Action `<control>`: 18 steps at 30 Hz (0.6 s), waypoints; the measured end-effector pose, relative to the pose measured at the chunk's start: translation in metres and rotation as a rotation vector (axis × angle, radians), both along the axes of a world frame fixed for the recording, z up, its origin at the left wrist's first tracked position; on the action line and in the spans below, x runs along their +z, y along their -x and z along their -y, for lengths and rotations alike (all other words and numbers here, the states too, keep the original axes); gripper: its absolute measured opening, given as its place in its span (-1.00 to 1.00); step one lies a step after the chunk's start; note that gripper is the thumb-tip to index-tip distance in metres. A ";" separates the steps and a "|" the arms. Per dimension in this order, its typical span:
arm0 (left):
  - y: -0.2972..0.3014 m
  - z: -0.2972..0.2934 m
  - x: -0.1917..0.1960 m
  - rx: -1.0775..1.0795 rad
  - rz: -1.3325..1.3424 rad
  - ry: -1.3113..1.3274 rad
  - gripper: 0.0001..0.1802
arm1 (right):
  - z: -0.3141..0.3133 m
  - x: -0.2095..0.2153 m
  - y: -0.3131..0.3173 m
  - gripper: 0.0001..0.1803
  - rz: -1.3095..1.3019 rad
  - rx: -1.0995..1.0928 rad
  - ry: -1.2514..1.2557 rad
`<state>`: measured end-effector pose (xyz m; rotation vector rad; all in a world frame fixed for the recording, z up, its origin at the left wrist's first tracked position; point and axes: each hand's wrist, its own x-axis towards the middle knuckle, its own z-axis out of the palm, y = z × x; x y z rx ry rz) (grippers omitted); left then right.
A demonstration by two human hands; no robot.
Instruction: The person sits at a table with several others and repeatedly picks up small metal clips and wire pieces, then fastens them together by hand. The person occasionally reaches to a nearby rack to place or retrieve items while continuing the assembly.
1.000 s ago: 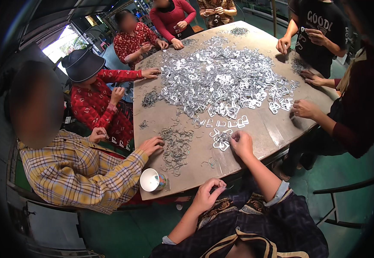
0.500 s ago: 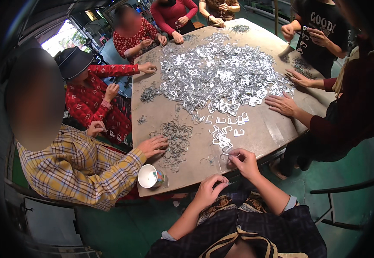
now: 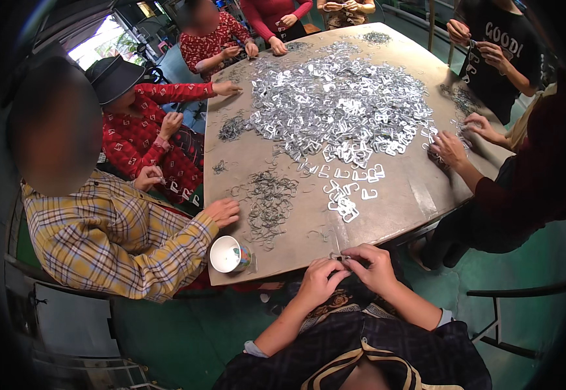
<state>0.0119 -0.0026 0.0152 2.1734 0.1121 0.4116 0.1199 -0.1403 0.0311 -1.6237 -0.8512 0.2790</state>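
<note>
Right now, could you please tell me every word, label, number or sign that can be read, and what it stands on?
Black shirt at upper right: large pale letters across the chest, wording not copied here.
White cup: coloured print on its side, too small to read.
No other text is readable.

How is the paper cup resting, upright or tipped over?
Upright: the paper cup has its open rim facing up and its base on the table.

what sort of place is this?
Likely a workshop or small factory: a big heap of pale hooks on a shared table, a pile of thin wire pieces nearby, and several people working around the edge.
</note>
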 end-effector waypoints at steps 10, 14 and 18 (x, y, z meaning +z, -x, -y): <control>0.013 -0.027 0.001 0.238 -0.185 0.233 -0.81 | 0.007 0.010 0.008 -0.78 0.125 -0.056 0.015; 0.017 -0.089 -0.027 0.626 -0.086 -0.424 -0.87 | 0.011 0.011 0.010 -0.78 0.147 -0.071 0.018; 0.008 -0.108 -0.048 0.760 -0.188 -0.559 -0.88 | 0.008 0.003 0.011 -0.79 0.113 -0.053 0.007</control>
